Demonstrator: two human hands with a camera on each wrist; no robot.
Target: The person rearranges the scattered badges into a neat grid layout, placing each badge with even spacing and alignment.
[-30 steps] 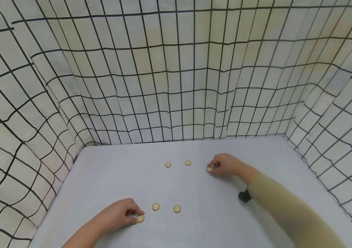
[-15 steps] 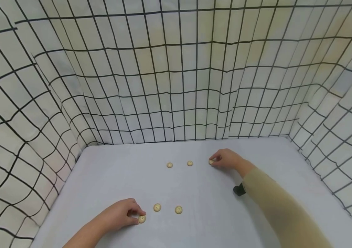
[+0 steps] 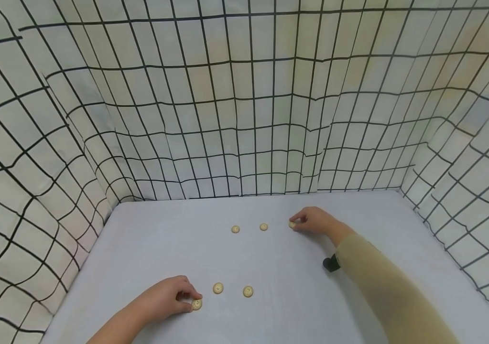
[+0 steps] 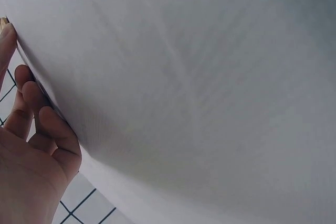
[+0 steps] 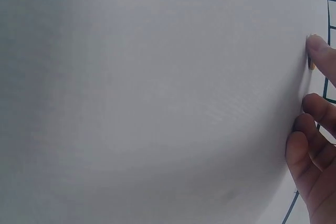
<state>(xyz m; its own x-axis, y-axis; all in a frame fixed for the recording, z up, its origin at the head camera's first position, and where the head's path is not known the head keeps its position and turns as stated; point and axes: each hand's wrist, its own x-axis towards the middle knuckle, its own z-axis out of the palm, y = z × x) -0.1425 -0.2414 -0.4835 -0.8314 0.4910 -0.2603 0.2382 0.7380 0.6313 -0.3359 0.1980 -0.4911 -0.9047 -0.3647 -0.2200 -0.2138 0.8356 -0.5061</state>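
Round beige buttons lie in two short rows on a white table (image 3: pixel 175 248). At the near row's left end, my left hand (image 3: pixel 168 300) pinches a button (image 3: pixel 197 304) between thumb and finger, flat on the surface. Right of it lie a second button (image 3: pixel 218 288) and a third button (image 3: pixel 248 291). My right hand (image 3: pixel 316 221) pinches the far row's rightmost button (image 3: pixel 292 224), partly covered by the fingers. Two others, a middle button (image 3: pixel 263 227) and a left button (image 3: pixel 235 229), rest untouched beside it. Both wrist views show the fingertips (image 5: pixel 297 148) low against the white surface.
Walls of white cloth under a black grid net (image 3: pixel 244 129) enclose the table at the back and both sides. A black device (image 3: pixel 331 263) sits below my right wrist, by the olive sleeve (image 3: pixel 382 277).
My right hand has slid its button a little farther back, roughly level with the far row. The left hand stays on its button. The head view has shifted slightly.
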